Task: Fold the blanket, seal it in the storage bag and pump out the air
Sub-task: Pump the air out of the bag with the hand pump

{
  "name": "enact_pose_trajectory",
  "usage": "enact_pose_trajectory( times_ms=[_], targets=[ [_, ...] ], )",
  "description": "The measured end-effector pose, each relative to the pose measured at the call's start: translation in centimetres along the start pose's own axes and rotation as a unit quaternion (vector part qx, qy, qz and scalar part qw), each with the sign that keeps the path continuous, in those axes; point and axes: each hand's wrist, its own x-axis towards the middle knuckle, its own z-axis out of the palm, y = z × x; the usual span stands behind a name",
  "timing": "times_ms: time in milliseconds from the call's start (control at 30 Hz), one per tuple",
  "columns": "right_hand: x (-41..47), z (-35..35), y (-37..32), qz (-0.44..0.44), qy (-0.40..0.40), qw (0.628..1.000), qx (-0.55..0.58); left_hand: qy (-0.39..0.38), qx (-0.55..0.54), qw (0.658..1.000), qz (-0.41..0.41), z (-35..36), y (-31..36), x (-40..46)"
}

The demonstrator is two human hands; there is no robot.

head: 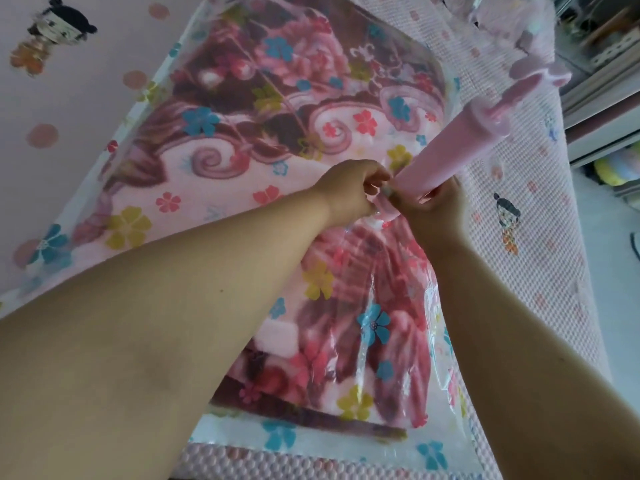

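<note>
A folded pink and dark-red blanket (263,98) lies inside a clear storage bag (287,434) printed with coloured flowers, flat on the bed. A pink hand pump (450,150) stands tilted on the bag near its right side, its handle (530,79) pulled up a little. My right hand (433,206) grips the lower end of the pump. My left hand (349,192) pinches something small at the pump's foot, where it meets the bag. The valve itself is hidden by my fingers.
The bag rests on a pink textured bedspread (540,216) with small cartoon figures. The bed's right edge drops off to a floor and a shelf unit (602,109). A pale wall with pink dots and a sticker (55,32) stands on the left.
</note>
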Motion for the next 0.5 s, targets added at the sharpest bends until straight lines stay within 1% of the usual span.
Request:
enact_pose_trajectory(
  times_ms=[100,200,267,367,500],
  targets=[
    [0.0,0.0,0.1,0.013,-0.032,0.999,0.013,-0.008,0.085,0.996,0.019,0.7,0.6,0.8],
    [-0.5,-0.7,0.4,0.031,-0.086,0.991,0.1,0.003,0.136,0.989,0.055,1.2,0.5,1.3],
    [-0.5,-1.2,0.8,0.042,-0.097,0.983,0.147,-0.01,0.149,0.987,0.063,0.9,0.6,1.5],
    [-0.4,-1.2,0.8,0.028,-0.084,0.989,0.115,-0.045,0.151,0.987,0.043,0.4,0.4,1.9],
    [-0.1,-0.4,-0.2,0.026,-0.039,0.996,0.072,-0.037,0.152,0.987,0.042,0.5,0.8,1.9]
  ],
)
